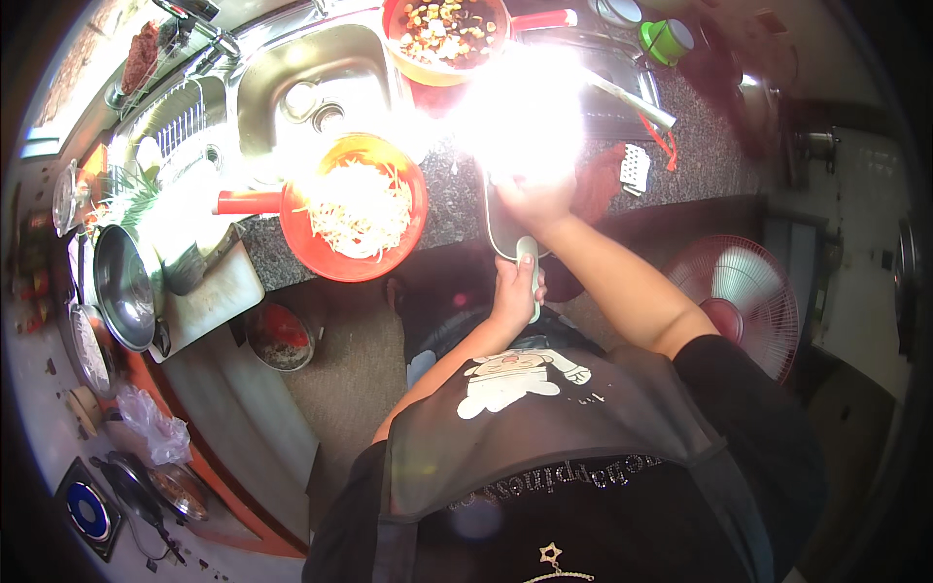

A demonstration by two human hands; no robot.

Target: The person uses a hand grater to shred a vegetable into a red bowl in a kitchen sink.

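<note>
Strong glare washes out the counter just beyond my hands. My left hand [516, 291] is wrapped around the pale green handle [528, 251] of a kitchen utensil. A flat tray-like piece with a pale rounded rim [490, 229] lies at the counter's front edge beside that handle; I cannot tell whether the two are one piece. Over this piece reaches my right hand [538, 202], its fingers lost in the glare, so anything in them is hidden. To the left, a red long-handled colander [306, 251] holds pale shredded vegetable [361, 211].
Behind stands another red-handled colander [543, 20] with chopped pieces. A steel sink [255, 95], a cutting board [219, 306] and a dark pan [124, 288] are to the left. At right are a dark red cloth [601, 178], a green cup [665, 42] and a floor fan [743, 299].
</note>
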